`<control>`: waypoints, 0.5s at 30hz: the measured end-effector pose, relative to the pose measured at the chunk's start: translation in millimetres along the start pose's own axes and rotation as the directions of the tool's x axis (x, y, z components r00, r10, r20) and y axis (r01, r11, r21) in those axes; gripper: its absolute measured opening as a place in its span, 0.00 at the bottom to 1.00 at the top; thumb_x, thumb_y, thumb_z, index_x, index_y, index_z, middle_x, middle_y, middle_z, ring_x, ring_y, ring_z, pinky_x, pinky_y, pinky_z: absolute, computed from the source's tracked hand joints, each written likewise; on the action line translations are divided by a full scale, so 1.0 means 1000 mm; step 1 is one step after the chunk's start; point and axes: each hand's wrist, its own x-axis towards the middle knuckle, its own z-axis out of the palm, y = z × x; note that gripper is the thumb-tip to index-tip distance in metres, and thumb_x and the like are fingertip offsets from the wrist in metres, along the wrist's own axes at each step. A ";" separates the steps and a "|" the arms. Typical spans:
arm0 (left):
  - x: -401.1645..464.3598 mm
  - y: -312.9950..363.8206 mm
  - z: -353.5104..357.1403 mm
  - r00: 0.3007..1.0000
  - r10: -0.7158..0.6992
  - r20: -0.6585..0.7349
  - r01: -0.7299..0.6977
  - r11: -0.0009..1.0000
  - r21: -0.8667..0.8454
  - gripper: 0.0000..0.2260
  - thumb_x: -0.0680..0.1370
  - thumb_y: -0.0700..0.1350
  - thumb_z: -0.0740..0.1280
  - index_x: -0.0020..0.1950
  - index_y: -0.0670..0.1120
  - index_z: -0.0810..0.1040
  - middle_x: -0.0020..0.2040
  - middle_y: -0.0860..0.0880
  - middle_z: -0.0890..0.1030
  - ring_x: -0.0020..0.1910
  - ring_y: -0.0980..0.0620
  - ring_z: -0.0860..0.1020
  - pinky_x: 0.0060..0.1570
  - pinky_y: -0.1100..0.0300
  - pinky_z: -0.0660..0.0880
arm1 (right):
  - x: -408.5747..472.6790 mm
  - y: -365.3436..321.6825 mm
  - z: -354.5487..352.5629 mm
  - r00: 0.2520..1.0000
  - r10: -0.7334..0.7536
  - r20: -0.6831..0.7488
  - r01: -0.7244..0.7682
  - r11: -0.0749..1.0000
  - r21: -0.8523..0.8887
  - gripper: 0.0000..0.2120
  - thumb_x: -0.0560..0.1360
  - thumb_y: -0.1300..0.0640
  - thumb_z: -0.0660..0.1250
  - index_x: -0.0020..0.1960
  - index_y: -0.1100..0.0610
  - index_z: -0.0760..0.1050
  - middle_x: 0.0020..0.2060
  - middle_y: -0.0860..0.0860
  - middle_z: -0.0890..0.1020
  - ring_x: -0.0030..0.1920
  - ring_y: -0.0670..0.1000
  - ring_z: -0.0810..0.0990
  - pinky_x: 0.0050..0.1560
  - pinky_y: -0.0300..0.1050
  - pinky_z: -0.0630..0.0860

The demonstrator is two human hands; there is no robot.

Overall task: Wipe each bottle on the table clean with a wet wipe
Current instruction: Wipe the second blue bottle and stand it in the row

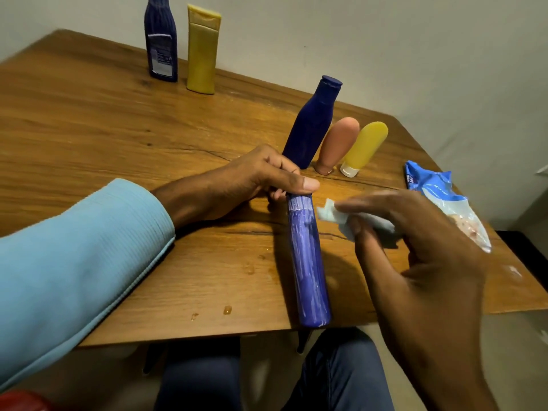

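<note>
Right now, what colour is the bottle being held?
Blue bottle, streaked with white smears; head view.

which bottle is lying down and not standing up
The streaked blue bottle gripped at its cap by the left hand. The other five bottles all stand upright.

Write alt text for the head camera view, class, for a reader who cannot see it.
The left hand grips the cap end of a smeared blue bottle over a wooden table, while the right hand holds a wet wipe beside it. Five more bottles stand behind.
</note>
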 end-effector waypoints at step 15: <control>0.000 0.003 0.002 0.999 -0.020 -0.034 0.020 1.000 -0.008 0.16 0.76 0.53 0.70 0.31 0.48 0.76 0.34 0.45 0.72 0.38 0.47 0.69 0.45 0.52 0.66 | 0.029 0.012 0.020 0.995 0.080 -0.053 -0.074 0.990 0.117 0.11 0.78 0.64 0.71 0.57 0.53 0.85 0.52 0.48 0.84 0.52 0.44 0.81 0.49 0.29 0.75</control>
